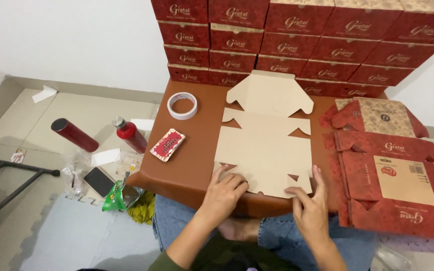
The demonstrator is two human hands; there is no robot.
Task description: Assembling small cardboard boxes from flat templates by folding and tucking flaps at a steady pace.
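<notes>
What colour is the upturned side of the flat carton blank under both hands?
Plain light tan, unprinted, on the carton blank; the head view shows it best.

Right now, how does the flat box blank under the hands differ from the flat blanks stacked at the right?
The blank under the hands lies plain tan side up; the stacked blanks show their red printed side. It is a single sheet in the middle of the brown table, with the left hand and right hand on its near edge; the stack lies untouched at the right. Both are unfolded die-cut cardboard.

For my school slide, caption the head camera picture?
Two hands press a flat cardboard box on a brown table.
</notes>
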